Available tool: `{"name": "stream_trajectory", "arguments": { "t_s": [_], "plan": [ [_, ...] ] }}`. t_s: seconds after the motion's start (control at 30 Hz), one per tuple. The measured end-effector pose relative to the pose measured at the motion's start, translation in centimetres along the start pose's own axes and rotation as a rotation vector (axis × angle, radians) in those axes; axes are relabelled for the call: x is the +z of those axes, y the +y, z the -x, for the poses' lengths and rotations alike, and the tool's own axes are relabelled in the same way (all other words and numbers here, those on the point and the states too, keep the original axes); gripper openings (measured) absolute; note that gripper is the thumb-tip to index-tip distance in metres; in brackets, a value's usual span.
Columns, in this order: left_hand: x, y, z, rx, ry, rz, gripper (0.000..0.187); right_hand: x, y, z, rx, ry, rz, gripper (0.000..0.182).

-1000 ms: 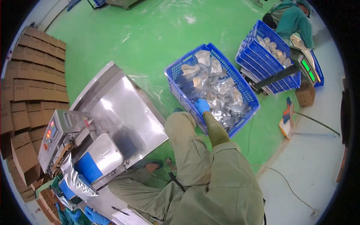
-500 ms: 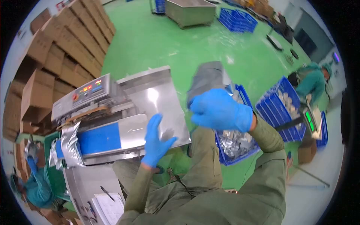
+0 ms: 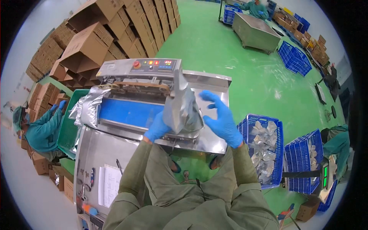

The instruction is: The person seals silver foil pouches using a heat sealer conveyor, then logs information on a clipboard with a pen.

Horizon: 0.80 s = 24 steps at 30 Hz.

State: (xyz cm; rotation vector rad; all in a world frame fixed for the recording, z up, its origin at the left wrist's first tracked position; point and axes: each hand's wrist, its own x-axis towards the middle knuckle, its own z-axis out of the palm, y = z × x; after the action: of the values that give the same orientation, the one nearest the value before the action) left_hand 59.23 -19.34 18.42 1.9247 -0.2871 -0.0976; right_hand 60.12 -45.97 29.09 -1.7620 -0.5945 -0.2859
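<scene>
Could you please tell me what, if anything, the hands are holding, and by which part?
The left hand holds a shiny silver foil pouch by its lower left side; the right hand is open beside it, apparently holding nothing.

bright light, glare on green floor point(image 3: 214, 50), fisheye bowing, black corners, silver pouch point(image 3: 183, 109) slightly blurred

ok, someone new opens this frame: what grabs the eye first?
Probably the silver pouch at centre, with the gloved left hand on it and the open right hand just beside it. Next, the lit panel on the machine behind, above the blue belt. Then the tall stack of cartons at upper left.
</scene>
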Motion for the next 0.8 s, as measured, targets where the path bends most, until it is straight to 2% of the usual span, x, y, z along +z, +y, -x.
{"name": "stream_trajectory", "arguments": {
  "t_s": [0.2, 0.3, 0.33, 0.43, 0.53, 0.57, 0.6, 0.63, 0.7, 0.73, 0.77, 0.8],
  "plan": [
    [-4.4, 8.8, 1.1, 0.224, 0.156, 0.143, 0.040, 0.7, 2.6, -1.4, 0.015, -0.083, 0.116, 0.034],
    [-5.7, 10.7, -0.4, 0.154, 0.021, -0.244, 0.032, 0.9, 1.2, -3.0, 0.090, -0.145, 0.141, 0.026],
    [-6.0, 9.9, -1.2, 0.215, 0.027, -0.414, 0.029, 0.8, 0.7, -3.7, 0.116, -0.161, 0.145, 0.023],
    [-6.5, 9.1, -1.7, 0.626, 0.187, -0.703, 0.027, 0.1, 2.5, -4.2, -0.219, -0.209, 0.363, 0.022],
    [-9.6, 5.7, 1.1, 0.723, 0.236, -1.141, 0.025, -4.3, 5.5, -1.8, -0.511, -0.191, 0.929, 0.028],
    [-9.8, 4.8, 1.9, 0.737, 0.249, -1.290, 0.025, -4.2, 6.0, -1.2, -0.576, -0.130, 0.835, 0.030],
    [-9.6, 3.9, 2.2, 0.799, 0.280, -1.171, 0.034, -4.0, 6.3, -0.3, -0.638, -0.068, 0.738, 0.032],
    [-9.1, 4.5, 2.0, 0.784, 0.360, -0.998, 0.034, -3.6, 6.0, 0.0, -0.699, -0.008, 0.638, 0.035],
    [-6.3, 6.0, 1.7, 0.729, 0.505, -0.648, 0.035, -1.3, 4.8, 0.4, -0.485, 0.152, 0.368, 0.026],
    [-4.5, 3.1, 0.7, 0.653, 0.587, -0.273, 0.024, -0.2, 5.1, 1.0, -0.358, 0.185, 0.207, 0.025],
    [-2.6, 5.5, 1.3, 0.326, 0.734, -0.082, 0.009, 0.6, 5.4, 1.4, -0.234, 0.221, 0.049, 0.024],
    [-2.1, 7.8, 1.2, 0.207, 0.720, 0.039, 0.007, 0.8, 5.8, 2.3, -0.044, 0.266, 0.037, 0.011]
  ]
}}
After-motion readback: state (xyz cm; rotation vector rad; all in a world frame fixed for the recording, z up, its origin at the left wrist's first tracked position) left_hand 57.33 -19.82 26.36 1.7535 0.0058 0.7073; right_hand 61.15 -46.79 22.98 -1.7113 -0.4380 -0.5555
